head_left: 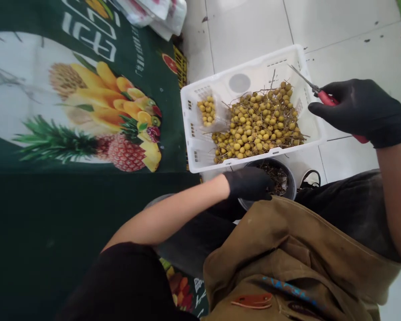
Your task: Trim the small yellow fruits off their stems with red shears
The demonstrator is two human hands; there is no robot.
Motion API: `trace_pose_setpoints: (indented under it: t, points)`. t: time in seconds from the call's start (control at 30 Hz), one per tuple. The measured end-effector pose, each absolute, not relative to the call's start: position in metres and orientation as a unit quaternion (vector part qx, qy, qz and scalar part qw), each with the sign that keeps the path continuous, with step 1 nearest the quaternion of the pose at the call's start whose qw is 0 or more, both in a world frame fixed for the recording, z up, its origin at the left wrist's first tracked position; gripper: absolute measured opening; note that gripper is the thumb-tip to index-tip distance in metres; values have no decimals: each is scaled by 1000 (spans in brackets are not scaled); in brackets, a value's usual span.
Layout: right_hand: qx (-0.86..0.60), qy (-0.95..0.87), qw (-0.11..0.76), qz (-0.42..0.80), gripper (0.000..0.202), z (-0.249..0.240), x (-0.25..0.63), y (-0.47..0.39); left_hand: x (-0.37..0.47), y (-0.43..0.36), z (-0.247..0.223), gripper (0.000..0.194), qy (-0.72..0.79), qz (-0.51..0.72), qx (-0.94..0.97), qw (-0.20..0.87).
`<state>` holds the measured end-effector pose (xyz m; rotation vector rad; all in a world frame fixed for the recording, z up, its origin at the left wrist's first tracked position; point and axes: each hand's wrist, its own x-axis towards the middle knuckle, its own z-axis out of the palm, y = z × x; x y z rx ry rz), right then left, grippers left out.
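Right grip [361,109] around scissors [326,97], left [250,183] unclear over bucket [291,185] of debris [278,177], fruit [255,125] in crate [261,75]

Support: floor [254,26], pale tiles with thin dark joints. On my remote feed I log small dark scraps [366,40] scattered across it. A white crate [311,122] stands over the tiles, a dark bucket [292,182] close beside, shoe [310,179] near that; I cannot see their undersides.
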<state>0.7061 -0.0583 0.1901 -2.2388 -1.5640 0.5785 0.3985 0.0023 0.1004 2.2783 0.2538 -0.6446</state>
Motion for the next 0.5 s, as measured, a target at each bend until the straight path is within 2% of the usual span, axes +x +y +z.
trace_pose_setpoints:
  t: [0.07,0.13,0.2,0.27,0.3,0.4,0.5]
  points:
    - [-791,-545,180,210,29,192,708,-58,428,43,123,23,80,-227,886,397]
    - [-793,-539,183,217,28,191,710,-56,464,78,130,24,146,-153,930,300]
    - [-794,-533,182,227,27,187,714,-53,501,97,121,45,163,-131,955,211]
    - [-796,-529,175,237,27,180,719,-50,533,99,100,70,130,-169,967,137]
    - [-797,-528,171,239,27,176,722,-49,545,96,88,75,104,-202,968,103]
    - [-796,-529,170,240,28,170,725,-45,570,82,59,76,41,-291,956,23]
    - [-792,-529,168,254,26,174,721,-40,578,78,45,90,19,-321,947,-3]
